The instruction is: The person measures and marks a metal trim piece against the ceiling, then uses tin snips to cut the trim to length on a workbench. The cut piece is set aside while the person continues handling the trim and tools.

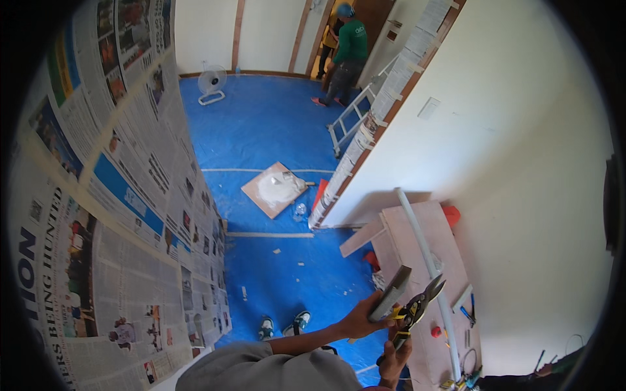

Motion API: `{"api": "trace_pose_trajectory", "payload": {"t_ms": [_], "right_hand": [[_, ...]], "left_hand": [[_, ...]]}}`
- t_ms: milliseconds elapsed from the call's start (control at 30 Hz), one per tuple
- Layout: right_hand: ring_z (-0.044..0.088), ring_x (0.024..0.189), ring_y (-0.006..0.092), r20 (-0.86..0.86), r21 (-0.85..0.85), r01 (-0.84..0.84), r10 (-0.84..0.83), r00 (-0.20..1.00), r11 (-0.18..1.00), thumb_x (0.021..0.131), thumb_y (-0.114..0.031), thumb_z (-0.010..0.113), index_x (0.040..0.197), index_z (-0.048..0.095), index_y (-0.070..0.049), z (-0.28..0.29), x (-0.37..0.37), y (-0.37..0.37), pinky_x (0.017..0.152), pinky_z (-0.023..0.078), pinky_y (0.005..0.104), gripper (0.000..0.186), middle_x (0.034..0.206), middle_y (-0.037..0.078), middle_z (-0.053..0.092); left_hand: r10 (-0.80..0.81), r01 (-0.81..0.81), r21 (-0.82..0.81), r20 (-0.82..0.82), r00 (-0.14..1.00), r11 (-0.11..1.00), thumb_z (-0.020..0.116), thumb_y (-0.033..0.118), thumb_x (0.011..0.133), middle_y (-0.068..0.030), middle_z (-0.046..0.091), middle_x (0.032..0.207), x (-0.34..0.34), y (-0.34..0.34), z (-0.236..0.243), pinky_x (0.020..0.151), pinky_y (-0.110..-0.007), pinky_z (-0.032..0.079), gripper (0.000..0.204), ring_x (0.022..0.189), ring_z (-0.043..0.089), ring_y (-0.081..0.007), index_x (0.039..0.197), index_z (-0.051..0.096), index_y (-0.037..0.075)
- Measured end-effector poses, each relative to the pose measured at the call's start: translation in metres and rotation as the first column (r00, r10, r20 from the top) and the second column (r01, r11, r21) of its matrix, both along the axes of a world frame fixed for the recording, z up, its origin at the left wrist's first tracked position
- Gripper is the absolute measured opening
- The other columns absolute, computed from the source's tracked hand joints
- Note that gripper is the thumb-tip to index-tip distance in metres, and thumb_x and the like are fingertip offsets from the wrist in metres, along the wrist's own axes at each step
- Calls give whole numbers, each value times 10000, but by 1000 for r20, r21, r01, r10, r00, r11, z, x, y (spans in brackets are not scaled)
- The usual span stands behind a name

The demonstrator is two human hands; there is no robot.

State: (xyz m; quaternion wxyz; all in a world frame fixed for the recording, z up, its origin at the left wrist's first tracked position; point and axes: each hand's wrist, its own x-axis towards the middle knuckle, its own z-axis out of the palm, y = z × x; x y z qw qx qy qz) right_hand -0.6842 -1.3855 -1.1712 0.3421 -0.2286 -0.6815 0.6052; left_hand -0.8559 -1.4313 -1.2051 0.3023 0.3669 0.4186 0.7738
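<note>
My left hand (360, 320) is closed around a short grey metal channel piece (391, 293), which tilts up and to the right. In my right hand (394, 360) is a pair of tin snips (413, 311) with yellow and black handles, one handle reaching up beside my left fingers. The blades point up and right, beside the channel and slightly apart. Both hands are in front of a plywood-topped work table (407, 234), on which lies a long pale metal bar (427, 254).
Blue-handled pliers (472, 311) and small tools lie on the table. Blue sheeting (261, 130) covers the floor, with a powder-covered board (264, 203) and a fan (212, 81). Beyond a ladder (355, 117) stands a person in green (351, 42). Another person's arm (554, 369) shows lower right. Newspaper covers the left wall (130, 189).
</note>
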Motion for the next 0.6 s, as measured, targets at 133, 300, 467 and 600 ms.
{"api": "trace_pose_trajectory", "payload": {"t_ms": [133,300,467,600], "right_hand": [[559,1069,199,30,57,204,-206,978,977,889,-153,693,1357,500,66,5,18,-17,1025,417,368,552,1155,107,590],[549,1111,198,46,-44,277,-275,960,960,877,-145,653,1435,408,53,-27,59,-26,1011,435,342,641,1269,139,532],[472,1350,272,40,-230,233,-230,972,945,869,-138,537,1562,291,35,-41,112,-2,1186,320,422,755,1451,180,478],[449,1404,312,-101,-281,138,-173,980,950,821,-107,502,1611,219,15,-38,163,40,1244,261,494,847,1476,194,466]], "left_hand": [[-147,161,-92,147,978,983,841,180,890,-96,682,1177,42,-5,11,1006,-370,516,559,1127,651,-192,1334,535,36],[-213,219,-46,111,971,975,862,165,866,-107,651,1237,97,-2,1,887,-330,548,613,1093,634,-151,1361,520,50],[-319,345,-102,209,924,933,849,198,885,-125,643,1222,147,12,5,1012,-388,528,536,1169,616,-185,1293,539,40],[-174,160,-252,-36,984,954,810,280,928,-107,645,1162,182,33,-4,991,-380,538,491,1136,634,-180,1258,538,41]]}}
